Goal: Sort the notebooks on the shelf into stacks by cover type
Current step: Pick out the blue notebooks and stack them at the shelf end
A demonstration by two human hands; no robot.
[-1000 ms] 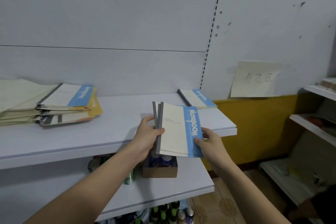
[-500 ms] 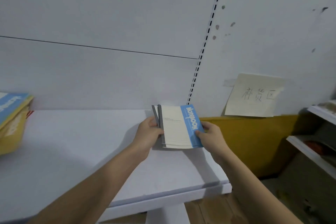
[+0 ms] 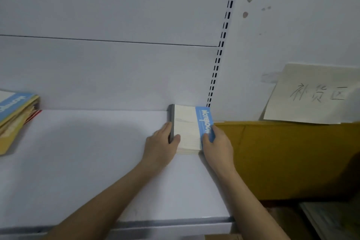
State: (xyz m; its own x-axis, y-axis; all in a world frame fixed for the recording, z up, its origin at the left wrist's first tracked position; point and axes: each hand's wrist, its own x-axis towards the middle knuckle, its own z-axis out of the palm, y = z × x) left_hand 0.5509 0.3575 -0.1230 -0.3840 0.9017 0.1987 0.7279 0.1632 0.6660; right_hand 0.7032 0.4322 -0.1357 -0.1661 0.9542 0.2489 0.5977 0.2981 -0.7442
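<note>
- A white shelf [image 3: 81, 161] runs under a pale panelled wall with a slotted upright [image 3: 224, 37]; a handwritten paper sign [image 3: 315, 93] is taped to the wall at the right, above a yellow band.
- A second ago the blue-edged notebooks [image 3: 188, 128] were held up in the air over the shelf's front edge. Now they lie flat at the shelf's back right corner, their far edge against the wall.
- The left hand [image 3: 160, 146] grips the grey spine side, thumb on the cover and fingers down the edge. The right hand [image 3: 218, 145] pinches the blue strip, thumb on top.
- Both hands remain on the bundle, so I judge it set down but not yet released, probably being squared against the wall.
- The mixed pile [image 3: 15, 115] at the far left, blue covers over yellow ones, lies well apart from this stack.
- That suggests one cover type now has its own place, and the left pile is yet to be sorted.
</note>
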